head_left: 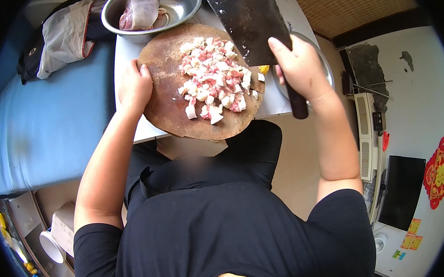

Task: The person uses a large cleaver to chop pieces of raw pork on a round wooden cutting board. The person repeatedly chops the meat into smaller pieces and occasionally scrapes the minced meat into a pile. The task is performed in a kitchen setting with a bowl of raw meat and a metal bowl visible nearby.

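A round wooden chopping board [165, 104] lies on the white table, its near edge jutting past the table's edge. My left hand [136, 87] grips the board's left rim, thumb on top. Diced pink and white meat [212, 77] is heaped across the board's middle and right. In my right hand [302, 67] is a cleaver [249, 18], held by its dark handle, the broad dark blade angled away over the board's far right side. Partly behind that hand and the blade, a round metal dish [310, 39] shows its rim.
At the far left of the table stands a metal bowl [184, 4] with a large piece of raw meat [141, 10] in it. A blue padded seat or bed [51, 130] is on the left, with a white and dark garment [65, 39] on it. Tiled floor [298, 164] shows at right.
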Demonstrator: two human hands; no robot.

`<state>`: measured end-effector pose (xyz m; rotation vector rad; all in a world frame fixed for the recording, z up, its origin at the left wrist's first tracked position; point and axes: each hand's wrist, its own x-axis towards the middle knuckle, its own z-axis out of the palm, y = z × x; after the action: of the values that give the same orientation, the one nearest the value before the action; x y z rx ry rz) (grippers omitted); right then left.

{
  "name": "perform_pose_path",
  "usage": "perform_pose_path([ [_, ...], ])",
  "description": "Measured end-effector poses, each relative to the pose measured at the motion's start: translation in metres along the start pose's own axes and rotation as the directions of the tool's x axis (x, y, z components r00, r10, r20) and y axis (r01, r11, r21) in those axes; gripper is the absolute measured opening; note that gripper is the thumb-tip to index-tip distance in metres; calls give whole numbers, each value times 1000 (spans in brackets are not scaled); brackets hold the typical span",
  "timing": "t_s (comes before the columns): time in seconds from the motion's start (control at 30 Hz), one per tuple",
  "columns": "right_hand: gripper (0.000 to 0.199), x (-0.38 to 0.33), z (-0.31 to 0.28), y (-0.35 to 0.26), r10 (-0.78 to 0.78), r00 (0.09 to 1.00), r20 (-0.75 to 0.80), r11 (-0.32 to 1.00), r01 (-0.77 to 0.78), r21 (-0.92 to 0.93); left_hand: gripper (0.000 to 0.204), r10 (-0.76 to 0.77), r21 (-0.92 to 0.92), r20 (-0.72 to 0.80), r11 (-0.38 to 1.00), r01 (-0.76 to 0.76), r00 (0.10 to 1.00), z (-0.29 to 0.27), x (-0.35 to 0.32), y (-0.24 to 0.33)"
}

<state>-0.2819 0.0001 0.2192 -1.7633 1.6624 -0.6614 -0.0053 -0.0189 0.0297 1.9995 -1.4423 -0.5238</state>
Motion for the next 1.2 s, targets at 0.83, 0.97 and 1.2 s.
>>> perform_pose_path([
  [0.83, 42, 2, 20, 48, -48, 998, 43, 875, 63, -480, 36, 7, 2, 26, 1000, -7, 1000, -3, -1, 16],
  [0.97, 45, 20, 11, 41, 29, 983, 181, 826, 79, -559, 36, -20, 11, 11, 1000, 20, 1000, -2, 0, 7],
  [1.2, 37, 4, 10, 51, -76, 996, 40, 937, 85, -339, 35, -22, -6, 57, 1000, 23, 998, -5, -2, 20],
])
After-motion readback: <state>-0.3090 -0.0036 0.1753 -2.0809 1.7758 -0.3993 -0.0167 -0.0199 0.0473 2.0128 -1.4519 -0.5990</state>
